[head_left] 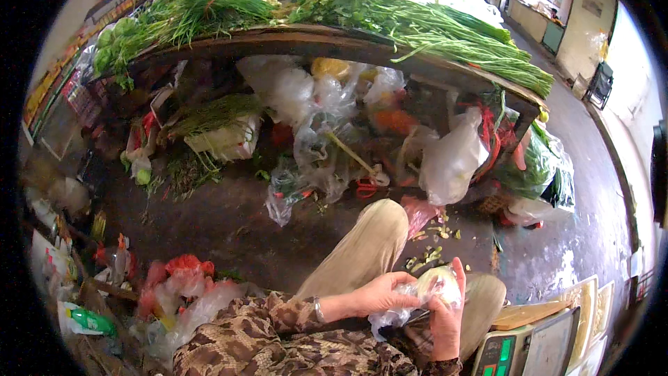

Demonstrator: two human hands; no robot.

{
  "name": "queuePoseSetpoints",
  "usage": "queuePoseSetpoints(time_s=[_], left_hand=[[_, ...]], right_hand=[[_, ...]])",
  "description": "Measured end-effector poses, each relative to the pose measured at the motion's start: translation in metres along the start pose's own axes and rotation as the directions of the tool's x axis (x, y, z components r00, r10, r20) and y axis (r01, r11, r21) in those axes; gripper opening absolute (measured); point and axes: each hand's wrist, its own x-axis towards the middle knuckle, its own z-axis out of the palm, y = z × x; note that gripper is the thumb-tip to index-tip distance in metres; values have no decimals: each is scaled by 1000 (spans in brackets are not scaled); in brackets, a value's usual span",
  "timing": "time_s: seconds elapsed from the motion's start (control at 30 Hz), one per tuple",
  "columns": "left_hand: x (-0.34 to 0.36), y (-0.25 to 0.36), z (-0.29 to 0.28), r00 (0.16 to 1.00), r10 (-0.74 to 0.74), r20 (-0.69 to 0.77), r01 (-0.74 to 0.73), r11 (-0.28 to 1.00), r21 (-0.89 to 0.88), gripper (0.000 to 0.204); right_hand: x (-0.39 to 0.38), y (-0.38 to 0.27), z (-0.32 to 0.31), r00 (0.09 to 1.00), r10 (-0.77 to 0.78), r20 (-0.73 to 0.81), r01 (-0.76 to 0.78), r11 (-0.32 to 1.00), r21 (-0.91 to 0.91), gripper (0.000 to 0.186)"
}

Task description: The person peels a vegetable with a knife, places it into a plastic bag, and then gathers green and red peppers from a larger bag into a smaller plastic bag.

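Low at the centre, above my lap, my left hand (383,298) comes in from the left with a silvery bracelet at the wrist. Its thumb and fingers pinch a thin clear plastic bag (388,319). My right hand (447,320) rises on the other side, fingers bent around a pale, roundish piece (438,280) wrapped in or covered by the same plastic. The film blurs it, and I cannot tell its kind. My hands are close together. Green and yellowish peelings (426,257) lie on the floor just beyond them.
A vegetable stall (292,36) piled with greens and long beans (459,28) spans the far side. Under it hang plastic bags (452,157); red-handled scissors (365,188) lie below. A scale (502,353) stands at lower right. Red and clear bags (184,278) crowd the lower left.
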Motion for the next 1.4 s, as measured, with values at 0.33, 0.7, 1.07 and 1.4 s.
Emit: queuePoseSetpoints(time_s=[0.33,0.7,1.07,1.4], left_hand=[[0,29,-15,775,425,468,-529,29,848,16],[17,32,-1,481,723,496,-491,-246,835,19],[16,13,-3,897,442,21,-369,718,590,35],[19,2,-7,957,277,-83,-241,924,298,15]], right_hand=[[1,15,-10,984,180,14,-180,982,52,73],[-3,8,-19,949,288,126,-311,917,248,72],[-4,7,6,999,-43,-14,37,956,-290,79],[-4,6,2,998,-54,-29,42,943,-330,79]])
